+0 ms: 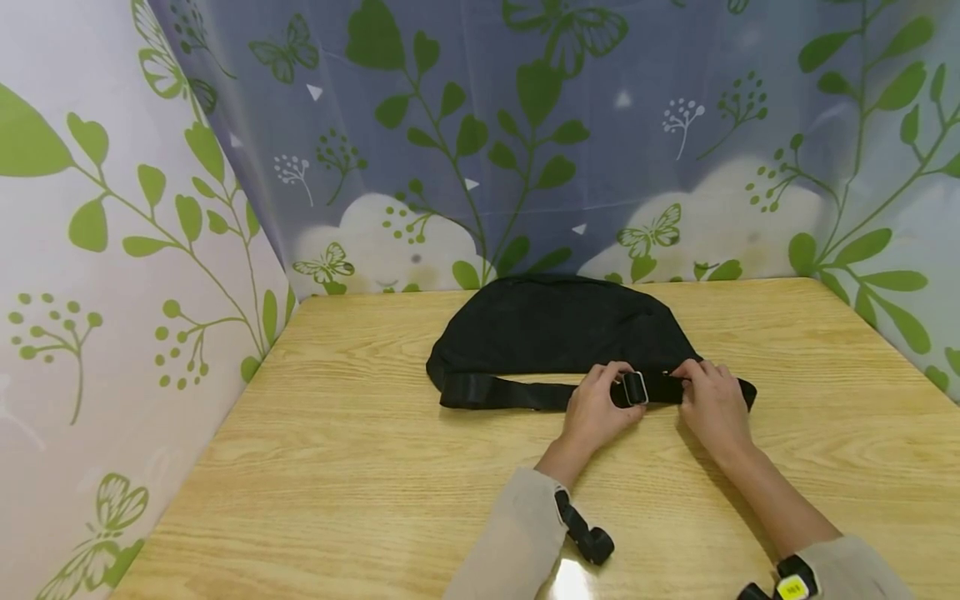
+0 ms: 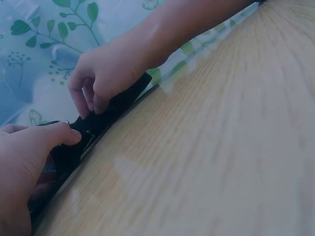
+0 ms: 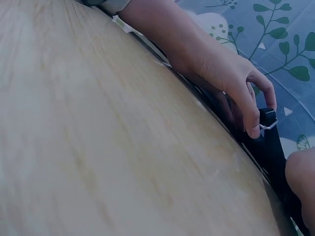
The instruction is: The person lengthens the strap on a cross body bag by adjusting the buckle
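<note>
A black bag (image 1: 555, 325) lies on the table with its black strap (image 1: 525, 394) stretched along its near side. A metal slider buckle (image 1: 636, 388) sits on the strap, and in the right wrist view the buckle (image 3: 269, 125) stands slightly raised. My left hand (image 1: 600, 408) pinches the strap at the buckle between thumb and fingers. To its right, my right hand (image 1: 714, 408) pinches the strap near the bag's right corner. In the left wrist view the right hand (image 2: 110, 71) has its fingertips down on the strap, close to the left thumb.
The wood-grain table (image 1: 337, 475) extends around the bag. Behind it hangs a blue curtain (image 1: 465, 125) with leaf and butterfly prints, and a pale printed sheet (image 1: 112, 275) stands at the left. Black bands with loose ends are on both wrists.
</note>
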Tool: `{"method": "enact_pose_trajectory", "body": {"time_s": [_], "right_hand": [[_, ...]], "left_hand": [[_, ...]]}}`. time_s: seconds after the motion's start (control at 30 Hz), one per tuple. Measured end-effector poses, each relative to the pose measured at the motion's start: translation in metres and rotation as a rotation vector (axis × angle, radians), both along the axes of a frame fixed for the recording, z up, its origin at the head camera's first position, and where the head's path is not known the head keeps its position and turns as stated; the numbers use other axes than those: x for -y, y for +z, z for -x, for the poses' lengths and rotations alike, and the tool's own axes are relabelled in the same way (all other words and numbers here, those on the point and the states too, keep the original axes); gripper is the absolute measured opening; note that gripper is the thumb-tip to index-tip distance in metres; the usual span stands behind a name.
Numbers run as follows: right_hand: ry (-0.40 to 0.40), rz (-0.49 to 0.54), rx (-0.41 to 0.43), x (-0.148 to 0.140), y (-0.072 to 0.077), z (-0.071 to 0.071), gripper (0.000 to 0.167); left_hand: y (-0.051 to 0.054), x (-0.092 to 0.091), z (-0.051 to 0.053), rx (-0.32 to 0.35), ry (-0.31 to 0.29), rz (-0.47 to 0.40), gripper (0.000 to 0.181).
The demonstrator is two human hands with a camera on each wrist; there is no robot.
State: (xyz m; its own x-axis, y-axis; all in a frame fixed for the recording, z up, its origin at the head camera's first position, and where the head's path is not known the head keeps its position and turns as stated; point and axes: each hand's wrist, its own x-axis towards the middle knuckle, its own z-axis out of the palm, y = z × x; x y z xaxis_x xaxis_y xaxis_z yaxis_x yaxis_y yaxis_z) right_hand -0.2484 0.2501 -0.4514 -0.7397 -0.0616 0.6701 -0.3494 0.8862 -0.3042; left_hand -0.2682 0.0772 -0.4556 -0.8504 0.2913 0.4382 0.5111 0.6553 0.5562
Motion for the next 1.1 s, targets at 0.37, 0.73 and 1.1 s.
{"method": "enact_pose_trajectory", "body": {"time_s": [0.37,0.73,1.1], "right_hand": [[0.253,0.162,0.166,0.0066,-0.0026,0.0035,0.022],[0.204,0.069,-0.016,0.0079,0.0,0.0033,0.019],[0.154,0.078,-0.013,0.005,-0.0002,0.0036,0.018]], "left_hand": [[0.0014,0.0009,-0.0013,0.056,-0.035,0.012,0.051],[0.0001,0.0003,-0.0011,0.06,-0.023,0.042,0.048],[0.0006,-0.0015,-0.0004,0.037,-0.017,0.053,0.049]]}}
